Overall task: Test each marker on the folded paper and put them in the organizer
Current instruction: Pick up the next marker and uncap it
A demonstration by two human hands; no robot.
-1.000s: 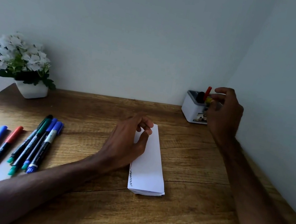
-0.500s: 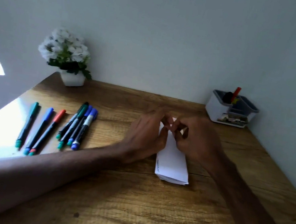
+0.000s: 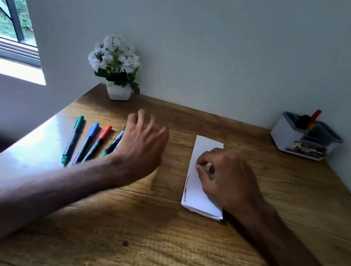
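- The right hand (image 3: 229,177) rests on the folded paper (image 3: 202,182), fingers curled, pinning it and pinching nothing.
- The left hand (image 3: 144,139), fingers spread and empty, hovers over the markers (image 3: 91,140) lying on the desk (image 3: 153,243).
- The step looks like fetching another marker; next it must close on one.
- The organizer (image 3: 305,138), far right, holds some already.

White flower pot (image 3: 118,92), window (image 3: 9,5), wooden desk (image 3: 153,243)
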